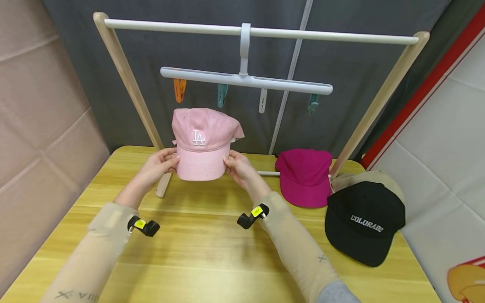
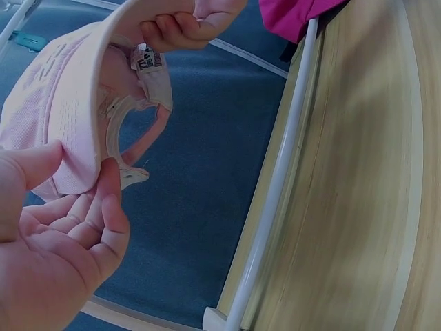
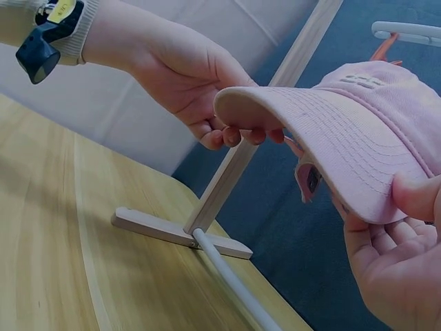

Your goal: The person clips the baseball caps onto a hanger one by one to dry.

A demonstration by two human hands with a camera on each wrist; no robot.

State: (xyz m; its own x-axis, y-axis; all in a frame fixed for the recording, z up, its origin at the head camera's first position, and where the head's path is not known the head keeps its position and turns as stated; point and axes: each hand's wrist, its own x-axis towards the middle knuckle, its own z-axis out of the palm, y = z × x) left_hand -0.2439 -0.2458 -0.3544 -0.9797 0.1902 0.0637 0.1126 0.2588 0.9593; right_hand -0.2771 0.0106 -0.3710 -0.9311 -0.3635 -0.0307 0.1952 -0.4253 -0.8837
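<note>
A pink baseball cap [image 1: 204, 130] with white LA letters is held up in front of the rack, its brim toward the person. At the brim's left edge my left hand [image 1: 161, 162] pinches it between thumb and fingers. My right hand [image 1: 240, 168] pinches the opposite edge the same way. Seen from the left wrist, the brim's underside and the back strap [image 2: 148, 138] of the cap show. Just above the cap hangs a white hanger [image 1: 246, 80] with an orange clip [image 1: 179, 90], a teal clip [image 1: 222, 95], a white clip [image 1: 263, 100] and a green clip [image 1: 313, 103].
The rack has a white top rod [image 1: 182, 26] and wooden legs [image 1: 129, 80] standing on the wooden table [image 1: 197, 252]. To the right lie a magenta cap [image 1: 305, 176], a black COLORADO cap [image 1: 363, 223] and a beige cap [image 1: 382, 181] partly hidden behind it.
</note>
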